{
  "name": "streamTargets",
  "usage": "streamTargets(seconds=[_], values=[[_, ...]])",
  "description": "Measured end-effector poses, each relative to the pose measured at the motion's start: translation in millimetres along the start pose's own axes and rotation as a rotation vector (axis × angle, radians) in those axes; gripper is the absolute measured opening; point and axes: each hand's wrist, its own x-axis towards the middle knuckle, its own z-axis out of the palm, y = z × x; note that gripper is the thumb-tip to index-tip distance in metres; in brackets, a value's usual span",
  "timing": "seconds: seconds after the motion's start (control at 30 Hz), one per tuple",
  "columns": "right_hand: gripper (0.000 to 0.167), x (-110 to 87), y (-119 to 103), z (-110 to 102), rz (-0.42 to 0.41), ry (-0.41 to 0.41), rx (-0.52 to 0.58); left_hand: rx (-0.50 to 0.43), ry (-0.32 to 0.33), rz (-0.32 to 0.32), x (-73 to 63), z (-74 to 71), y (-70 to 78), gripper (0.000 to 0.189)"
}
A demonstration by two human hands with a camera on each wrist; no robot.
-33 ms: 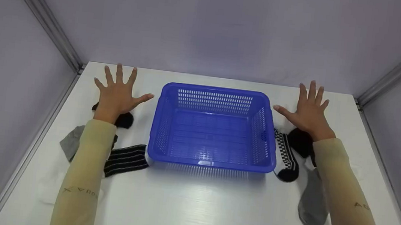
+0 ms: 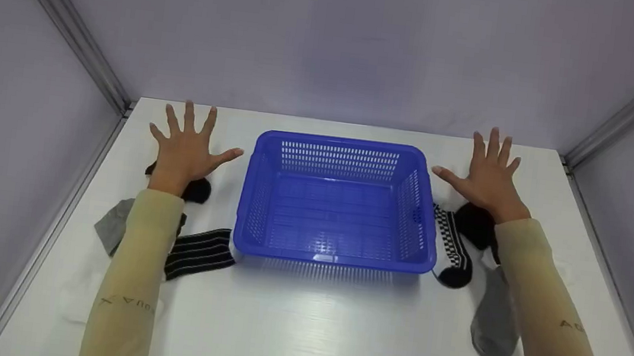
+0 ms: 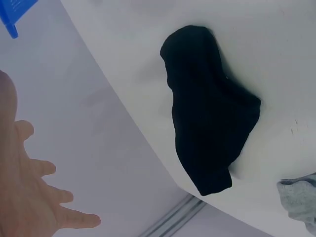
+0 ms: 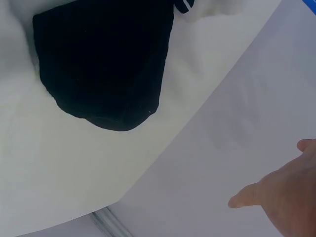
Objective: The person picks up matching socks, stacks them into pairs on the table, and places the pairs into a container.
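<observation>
My left hand point(image 2: 182, 154) is spread flat, palm down, left of a blue plastic basket point(image 2: 327, 259), and holds nothing. Partly under its wrist lies a black sock point(image 3: 207, 108), whole in the left wrist view. My right hand point(image 2: 489, 186), fingers also spread, holds nothing to the basket's right. Another black sock point(image 4: 103, 64) lies beneath that wrist. Beside the basket are a black striped sock point(image 2: 201, 253) on the left and a checkered black-and-white sock point(image 2: 452, 247) on the right. Grey socks lie near both forearms, one at left point(image 2: 113, 225) and one at right point(image 2: 494, 323), each partly covered.
Everything lies on a white table point(image 2: 299, 331) enclosed by pale walls at the back and both sides. Metal rails point(image 2: 80, 31) run along the corners. Something white and faint, its kind unclear, lies by the left forearm.
</observation>
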Motion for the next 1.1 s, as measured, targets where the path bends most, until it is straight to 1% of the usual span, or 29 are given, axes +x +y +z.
streamTargets(seconds=[0.1, 0.3, 0.5, 0.67, 0.83, 0.93, 1.1], values=[[0.126, 1.1, -1, -3, -0.004, -0.003, 0.000, -0.001, -0.003, -0.005, -2.4, -3.3, 2.0, 0.113], [0.125, 0.8, -1, -4, -0.003, -0.013, 0.004, -0.004, -0.018, -0.001, -3.5, -3.4, 8.6, 0.112], [0.124, 2.0, -5, -5, -0.021, -0.004, 0.021, -0.048, -0.017, -0.006, -5.8, -3.9, 11.4, 0.111], [0.122, 0.2, -7, -4, -0.029, -0.011, 0.040, -0.138, -0.040, -0.008, -7.2, -2.3, 15.3, 0.112], [0.120, -6.6, -6, -3, -0.043, 0.002, 0.093, -0.239, -0.091, -0.002, -11.0, 0.7, 20.7, 0.113], [0.119, -12.6, -5, -1, -0.054, 0.001, 0.142, -0.299, -0.132, 0.002, -17.8, 1.7, 21.8, 0.112], [0.116, -23.6, -2, 3, -0.050, -0.027, 0.215, -0.421, -0.187, 0.016, -33.2, 2.6, 21.6, 0.104]])
